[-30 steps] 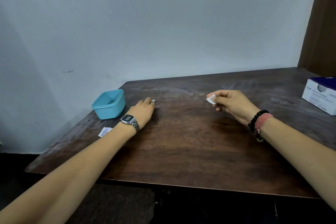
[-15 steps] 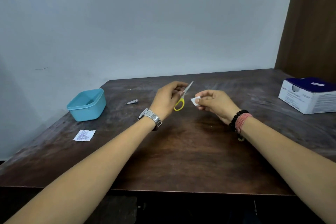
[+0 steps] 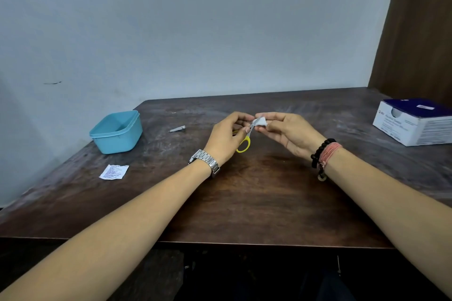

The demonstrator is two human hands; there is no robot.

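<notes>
Dark wooden table (image 3: 244,203) against a pale wall. A white box with a dark blue top (image 3: 415,127) sits at the table's far right edge. A teal plastic tub (image 3: 115,142), open and lidless, sits at far left. The left hand (image 3: 225,139) is over mid-table, metal watch (image 3: 205,160) on its wrist, fingers curled round the yellow-handled scissors (image 3: 246,139); one yellow loop hangs below the palm and the blades point up and right. The right hand (image 3: 288,132), with black beads and a pink thread band (image 3: 322,154) on its wrist, is just beside the left hand and pinches a small white pad (image 3: 261,121) between thumb and fingertips. The scissor tips meet the pad's left edge, both held above the table at centre; cannot tell if the blades are round it or only touching. A printed white sachet (image 3: 113,172) lies flat near the left edge, in front of the tub. A small metal nail clipper (image 3: 177,129) lies on the table between the tub and the left hand, apart from both.
</notes>
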